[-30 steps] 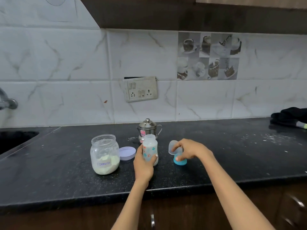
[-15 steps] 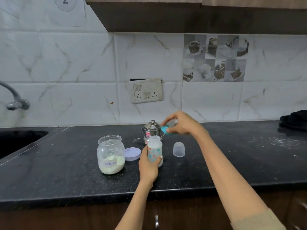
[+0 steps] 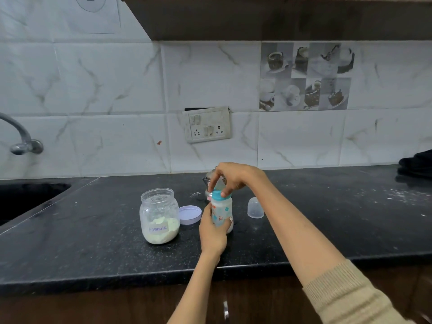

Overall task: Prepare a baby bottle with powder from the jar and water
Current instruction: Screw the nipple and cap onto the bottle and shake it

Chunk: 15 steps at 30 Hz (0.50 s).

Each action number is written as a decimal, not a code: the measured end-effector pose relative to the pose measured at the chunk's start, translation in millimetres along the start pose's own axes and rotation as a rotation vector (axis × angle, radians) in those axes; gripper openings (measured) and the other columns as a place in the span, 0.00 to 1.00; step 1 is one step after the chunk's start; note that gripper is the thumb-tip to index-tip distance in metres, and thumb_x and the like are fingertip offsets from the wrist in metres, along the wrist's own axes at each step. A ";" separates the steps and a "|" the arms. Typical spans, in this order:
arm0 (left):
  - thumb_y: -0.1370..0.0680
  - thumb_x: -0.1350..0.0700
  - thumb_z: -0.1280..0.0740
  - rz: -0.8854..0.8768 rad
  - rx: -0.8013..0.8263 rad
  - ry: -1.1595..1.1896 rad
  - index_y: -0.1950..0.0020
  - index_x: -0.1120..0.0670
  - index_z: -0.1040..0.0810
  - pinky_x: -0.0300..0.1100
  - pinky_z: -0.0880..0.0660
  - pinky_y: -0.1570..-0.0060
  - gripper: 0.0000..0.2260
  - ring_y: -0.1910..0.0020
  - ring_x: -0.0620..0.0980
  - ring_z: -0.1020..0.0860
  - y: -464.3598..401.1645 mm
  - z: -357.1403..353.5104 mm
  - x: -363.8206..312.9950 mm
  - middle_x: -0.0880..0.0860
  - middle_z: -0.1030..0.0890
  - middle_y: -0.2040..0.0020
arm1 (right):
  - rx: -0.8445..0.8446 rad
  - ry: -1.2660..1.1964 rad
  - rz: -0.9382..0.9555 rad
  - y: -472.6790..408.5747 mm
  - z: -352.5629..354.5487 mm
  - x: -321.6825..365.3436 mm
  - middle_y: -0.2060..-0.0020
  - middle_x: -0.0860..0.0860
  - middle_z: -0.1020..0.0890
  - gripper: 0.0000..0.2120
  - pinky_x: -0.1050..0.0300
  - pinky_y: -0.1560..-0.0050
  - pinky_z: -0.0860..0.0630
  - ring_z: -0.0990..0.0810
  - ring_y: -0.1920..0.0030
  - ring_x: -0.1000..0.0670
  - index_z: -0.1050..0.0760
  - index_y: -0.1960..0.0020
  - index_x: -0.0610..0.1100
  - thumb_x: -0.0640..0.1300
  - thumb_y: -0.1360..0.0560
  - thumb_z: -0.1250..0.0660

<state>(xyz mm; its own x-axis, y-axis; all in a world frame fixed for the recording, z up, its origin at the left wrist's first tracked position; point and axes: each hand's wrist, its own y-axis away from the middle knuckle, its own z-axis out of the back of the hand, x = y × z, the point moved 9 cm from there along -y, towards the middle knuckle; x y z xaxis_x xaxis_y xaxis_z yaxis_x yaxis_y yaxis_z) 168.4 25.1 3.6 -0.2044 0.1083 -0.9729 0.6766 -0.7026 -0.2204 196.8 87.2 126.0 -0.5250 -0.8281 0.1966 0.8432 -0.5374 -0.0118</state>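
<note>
The left hand (image 3: 213, 231) grips the patterned translucent plastic baby bottle (image 3: 221, 212) upright, steadying it. The right hand (image 3: 233, 177) pinches the teal screw-on teat collar (image 3: 219, 195) onto its neck, probably for threading.

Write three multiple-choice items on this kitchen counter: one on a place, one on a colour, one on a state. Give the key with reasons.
1. Where does the clear cap stand?
A. On the counter right of the bottle
B. In the sink
C. On the jar

2. What colour is the bottle's collar?
A. Red
B. Teal
C. Black

3. How is the formula jar?
A. Lidded
B. Tipped over
C. Open and upright

Key: 1 A, it sits on the counter apart from the baby bottle. 2 B, teal shows under the right hand. 3 C, its lid lies beside it; the left hand grips the bottle.
</note>
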 end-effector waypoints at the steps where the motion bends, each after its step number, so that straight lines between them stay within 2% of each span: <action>1: 0.26 0.63 0.32 0.001 -0.001 -0.002 0.30 0.53 0.35 0.51 0.34 0.31 0.27 0.31 0.51 0.32 -0.5 0.1 0.6 0.53 0.29 0.31 | -0.007 -0.005 -0.007 0.0 0.4 -0.8 0.36 0.48 0.25 0.17 0.56 0.50 0.26 0.24 0.41 0.44 0.20 0.42 0.47 0.36 0.29 0.28; 7: 0.27 0.63 0.31 -0.014 -0.005 0.004 0.31 0.53 0.34 0.50 0.32 0.33 0.26 0.33 0.50 0.30 -1.2 0.2 0.7 0.52 0.28 0.33 | -0.027 -0.049 -0.122 -4.3 1.7 -10.4 0.45 0.46 0.20 0.19 0.54 0.54 0.18 0.17 0.55 0.46 0.20 0.44 0.46 0.47 0.33 0.24; 10: 0.26 0.63 0.31 -0.027 -0.009 0.006 0.32 0.53 0.34 0.47 0.31 0.36 0.25 0.36 0.49 0.29 -1.5 0.1 0.0 0.52 0.27 0.34 | -0.122 0.049 -0.174 -2.2 5.0 -7.0 0.54 0.47 0.20 0.24 0.56 0.63 0.21 0.20 0.64 0.48 0.22 0.46 0.41 0.55 0.34 0.25; 13: 0.26 0.63 0.31 -0.041 -0.007 0.017 0.33 0.53 0.33 0.44 0.30 0.39 0.24 0.40 0.46 0.28 -1.6 0.2 -0.6 0.51 0.26 0.36 | -0.224 0.256 -0.246 -2.5 5.5 -6.2 0.56 0.48 0.24 0.31 0.56 0.63 0.28 0.25 0.60 0.48 0.25 0.47 0.42 0.67 0.35 0.31; 15: 0.27 0.63 0.31 -0.041 -0.007 0.021 0.33 0.53 0.33 0.45 0.30 0.38 0.24 0.38 0.47 0.28 -2.0 0.3 -0.3 0.50 0.26 0.37 | -0.250 0.368 -0.298 -1.7 5.7 -7.3 0.60 0.49 0.25 0.36 0.57 0.65 0.34 0.26 0.61 0.49 0.25 0.53 0.43 0.76 0.36 0.41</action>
<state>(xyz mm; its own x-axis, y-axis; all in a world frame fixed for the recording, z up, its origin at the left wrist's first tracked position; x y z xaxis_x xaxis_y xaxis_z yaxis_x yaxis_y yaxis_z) 166.9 26.3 4.3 -0.2176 0.1519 -0.9641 0.6730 -0.6921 -0.2609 199.8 95.1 130.2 -0.7814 -0.6105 -0.1293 0.6215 -0.7425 -0.2501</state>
